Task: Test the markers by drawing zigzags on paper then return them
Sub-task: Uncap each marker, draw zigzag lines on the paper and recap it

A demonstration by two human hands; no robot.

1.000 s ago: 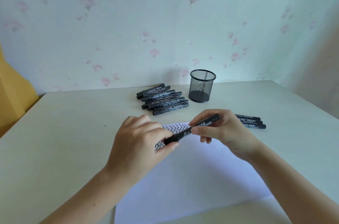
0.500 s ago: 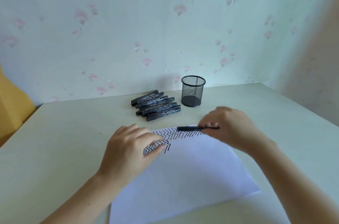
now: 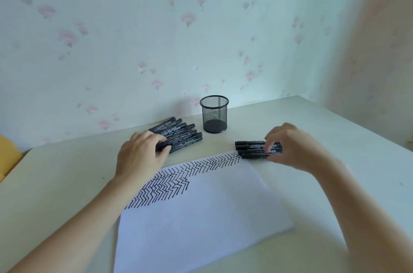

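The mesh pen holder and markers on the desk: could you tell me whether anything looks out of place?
Only mildly: the mesh pen holder stands upright but empty, while the markers lie flat in a left pile and a right group. Nothing looks spilled or damaged.

You see the white sheet of paper (image 3: 201,216) nearest you on the pale table (image 3: 55,183), black marker piles behind it left (image 3: 178,136) and right (image 3: 252,149), the black mesh cup (image 3: 214,114) between them, farther back.
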